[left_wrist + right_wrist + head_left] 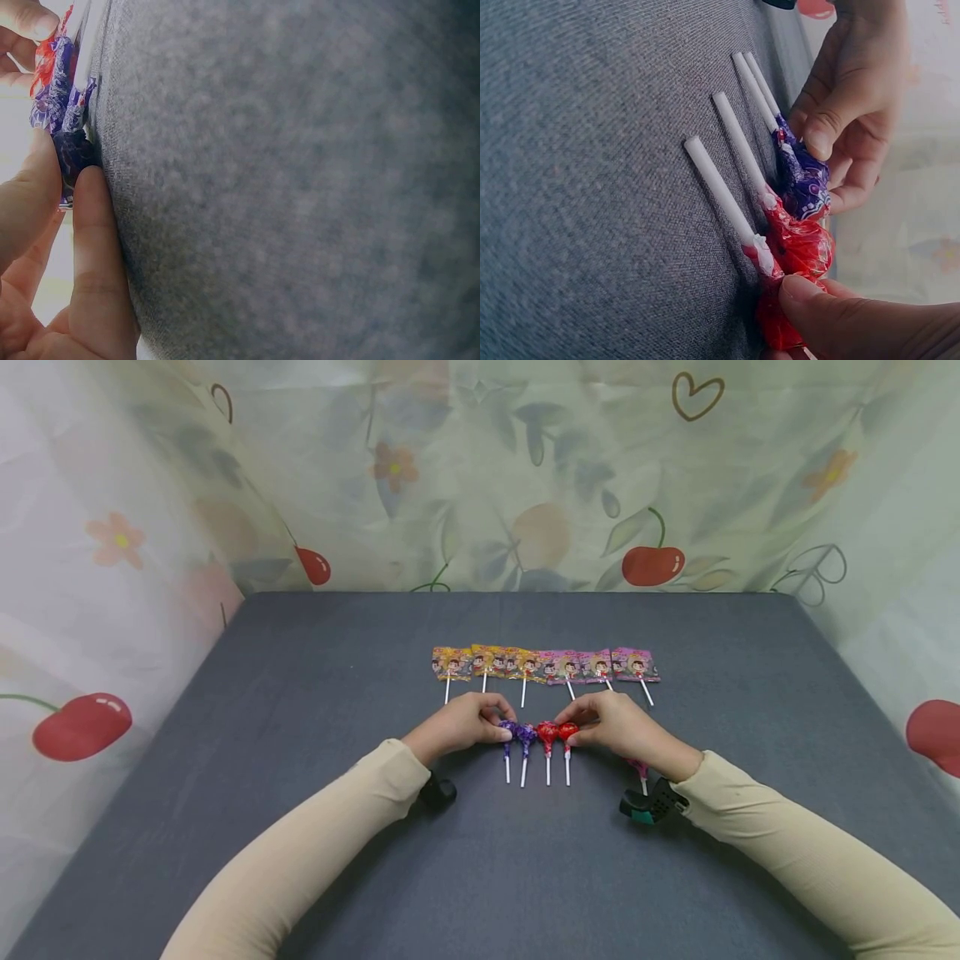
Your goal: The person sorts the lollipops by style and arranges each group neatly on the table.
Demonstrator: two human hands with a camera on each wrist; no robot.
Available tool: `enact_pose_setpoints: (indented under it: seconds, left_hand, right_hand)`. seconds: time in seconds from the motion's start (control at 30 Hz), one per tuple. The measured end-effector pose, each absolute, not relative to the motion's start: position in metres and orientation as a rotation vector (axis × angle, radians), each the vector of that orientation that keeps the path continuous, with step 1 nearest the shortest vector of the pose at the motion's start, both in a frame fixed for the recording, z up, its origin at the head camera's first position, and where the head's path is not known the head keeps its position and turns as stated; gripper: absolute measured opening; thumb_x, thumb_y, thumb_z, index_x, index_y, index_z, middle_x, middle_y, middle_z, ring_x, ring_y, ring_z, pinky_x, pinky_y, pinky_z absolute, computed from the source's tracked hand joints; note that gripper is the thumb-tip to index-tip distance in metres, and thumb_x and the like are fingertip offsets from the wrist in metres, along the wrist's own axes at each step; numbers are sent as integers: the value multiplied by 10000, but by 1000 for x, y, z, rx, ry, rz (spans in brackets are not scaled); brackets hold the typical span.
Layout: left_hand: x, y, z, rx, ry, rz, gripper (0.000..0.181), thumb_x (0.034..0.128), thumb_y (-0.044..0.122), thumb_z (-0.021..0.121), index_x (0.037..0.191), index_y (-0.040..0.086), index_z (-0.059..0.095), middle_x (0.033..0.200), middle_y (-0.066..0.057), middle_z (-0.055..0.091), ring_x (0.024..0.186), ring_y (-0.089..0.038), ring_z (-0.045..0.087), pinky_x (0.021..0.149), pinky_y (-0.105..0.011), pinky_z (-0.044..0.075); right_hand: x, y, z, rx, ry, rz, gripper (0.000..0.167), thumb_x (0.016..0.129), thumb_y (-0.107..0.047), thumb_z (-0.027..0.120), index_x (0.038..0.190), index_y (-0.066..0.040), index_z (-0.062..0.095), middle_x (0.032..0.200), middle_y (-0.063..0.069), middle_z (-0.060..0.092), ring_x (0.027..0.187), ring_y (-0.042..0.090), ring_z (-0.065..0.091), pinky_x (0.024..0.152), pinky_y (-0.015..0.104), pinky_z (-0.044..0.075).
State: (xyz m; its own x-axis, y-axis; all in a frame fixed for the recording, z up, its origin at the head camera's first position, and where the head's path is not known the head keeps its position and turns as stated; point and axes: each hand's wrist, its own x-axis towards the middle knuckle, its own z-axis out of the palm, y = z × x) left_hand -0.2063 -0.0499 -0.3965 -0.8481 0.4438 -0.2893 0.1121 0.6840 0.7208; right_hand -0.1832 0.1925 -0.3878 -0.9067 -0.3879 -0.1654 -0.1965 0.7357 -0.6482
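Observation:
Two purple-wrapped and two red-wrapped lollipops lie side by side on the dark cloth, white sticks toward me in the head view. My left hand (467, 723) pinches the outer purple lollipop (507, 750) at its head; the inner purple lollipop (527, 735) lies right beside it. At the other end, my right hand (626, 731) pinches the head of the outer red lollipop (775, 324) between thumb and fingers. The inner red lollipop (804, 244) sits between that one and the purple pair. In the left wrist view, thumb and finger close on dark purple wrapping (73, 154).
Behind the hands runs a row of flat-packed lollipops, three in yellow wrappers (489, 661) and three in pink wrappers (596, 666). A dark pink lollipop (640, 768) lies partly hidden under my right wrist. A patterned curtain (480, 485) surrounds the dark table (337, 652).

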Motion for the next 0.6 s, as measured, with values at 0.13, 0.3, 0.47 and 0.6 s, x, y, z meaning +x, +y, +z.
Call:
enact_pose_setpoints:
  seconds: [0.13, 0.3, 0.47, 0.6]
  left_hand:
    - [-206, -50, -396, 425, 2440, 1024, 172, 876, 189, 722, 1037, 159, 668, 836, -15, 602, 718, -128, 502, 637, -248, 397]
    - [-206, -50, -396, 422, 2434, 1035, 173, 876, 186, 722, 1037, 154, 666, 835, -15, 602, 718, -127, 500, 634, -244, 395]
    - [-206, -50, -396, 425, 2431, 1031, 174, 878, 182, 719, 1040, 152, 665, 833, -15, 603, 717, -125, 500, 634, -242, 393]
    - [-206, -50, -396, 428, 2433, 1030, 172, 878, 182, 720, 1039, 152, 666, 831, -14, 605, 716, -123, 502, 635, -240, 393]
  right_hand:
    - [-183, 193, -387, -466, 2649, -943, 250, 832, -120, 761, 1077, -85, 727, 1092, 100, 711, 1039, 261, 664, 910, 446, 494]
    - [-183, 193, -387, -473, 2641, -944, 255, 834, -127, 760, 1083, -84, 725, 1096, 101, 709, 1039, 260, 663, 911, 446, 494]
    - [-183, 194, -387, -468, 2623, -953, 272, 839, -132, 757, 1102, -74, 715, 1114, 108, 703, 1059, 269, 656, 927, 451, 487]
    - [-183, 194, -387, -465, 2619, -970, 293, 836, -128, 759, 1117, -63, 707, 1118, 113, 702, 1065, 273, 656, 925, 448, 489]
